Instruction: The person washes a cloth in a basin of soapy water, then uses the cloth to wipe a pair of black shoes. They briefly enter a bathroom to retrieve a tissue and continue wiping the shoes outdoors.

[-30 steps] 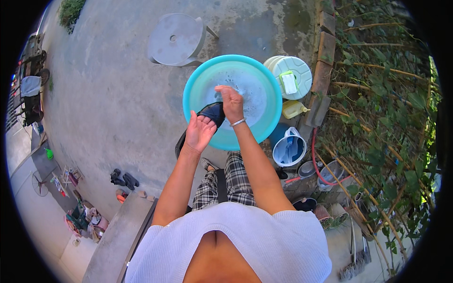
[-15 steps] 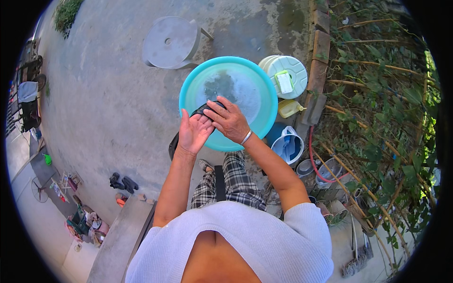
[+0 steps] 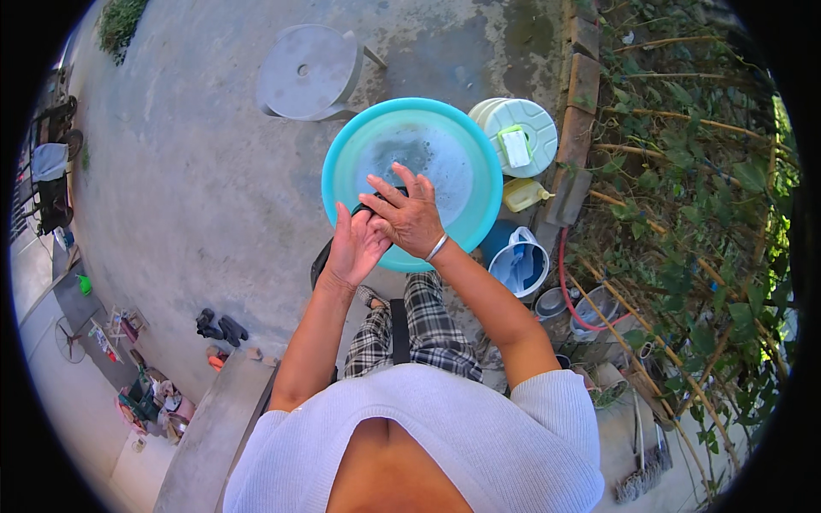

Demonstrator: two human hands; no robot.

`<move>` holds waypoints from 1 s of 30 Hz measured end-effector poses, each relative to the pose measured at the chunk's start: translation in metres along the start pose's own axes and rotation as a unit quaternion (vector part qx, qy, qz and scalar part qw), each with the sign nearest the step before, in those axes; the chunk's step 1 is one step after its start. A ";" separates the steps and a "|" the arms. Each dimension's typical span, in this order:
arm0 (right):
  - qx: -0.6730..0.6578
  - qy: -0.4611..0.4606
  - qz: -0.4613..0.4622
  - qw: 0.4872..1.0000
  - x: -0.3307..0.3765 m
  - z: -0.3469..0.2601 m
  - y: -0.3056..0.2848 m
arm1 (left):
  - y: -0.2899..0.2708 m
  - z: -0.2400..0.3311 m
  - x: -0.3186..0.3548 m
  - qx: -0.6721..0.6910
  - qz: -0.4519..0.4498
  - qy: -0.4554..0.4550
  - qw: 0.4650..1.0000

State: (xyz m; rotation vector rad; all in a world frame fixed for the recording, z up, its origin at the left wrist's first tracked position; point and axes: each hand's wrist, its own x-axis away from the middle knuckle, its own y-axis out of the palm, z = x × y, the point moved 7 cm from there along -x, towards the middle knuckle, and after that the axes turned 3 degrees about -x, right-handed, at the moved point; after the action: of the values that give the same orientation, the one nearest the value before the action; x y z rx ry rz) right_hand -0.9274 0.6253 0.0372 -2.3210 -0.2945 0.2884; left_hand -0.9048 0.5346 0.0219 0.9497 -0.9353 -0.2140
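Both hands (image 3: pixel 385 231) rub dark item (image 3: pixel 369 208) over turquoise basin (image 3: pixel 479 171)

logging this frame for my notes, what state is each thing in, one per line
left hand: open palm against the dark cloth-like item
right hand: fingers spread, pressed over the same item
dark cloth-like item: sandwiched between both hands, mostly hidden
round turquoise plastic basin: upright, holds cloudy water
pale green round lidded container: lid on
grey plastic stool: tipped on its side
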 end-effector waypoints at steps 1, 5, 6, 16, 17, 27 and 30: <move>-0.014 0.003 -0.009 1.000 -0.004 0.005 0.003 | -0.013 -0.008 0.005 -0.032 -0.003 -0.016 0.999; -0.284 0.109 -0.118 0.945 -0.004 0.077 0.063 | -0.053 -0.039 0.015 -0.015 -0.097 -0.019 0.995; -0.261 0.149 -0.011 0.954 -0.001 0.103 0.061 | -0.057 -0.037 0.023 -0.109 0.020 -0.013 0.994; -0.535 0.446 0.146 0.702 0.040 0.138 0.116 | -0.074 -0.012 0.013 -0.650 0.204 -0.010 0.732; -0.624 0.401 0.152 0.654 0.032 0.114 0.111 | -0.072 -0.011 0.012 -0.674 0.194 -0.005 0.713; -0.170 0.039 0.018 0.984 -0.030 -0.031 -0.007 | 0.010 -0.004 0.015 -0.906 0.038 0.139 0.398; -0.357 0.105 0.037 0.927 -0.014 0.029 0.015 | 0.025 0.003 0.019 -0.883 0.039 0.168 0.436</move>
State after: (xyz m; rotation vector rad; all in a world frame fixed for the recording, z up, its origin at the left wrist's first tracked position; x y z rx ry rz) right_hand -0.9471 0.6301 0.0079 -3.0582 -0.2253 -0.0552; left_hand -0.9015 0.5373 0.0532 -1.0661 0.0269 -0.6874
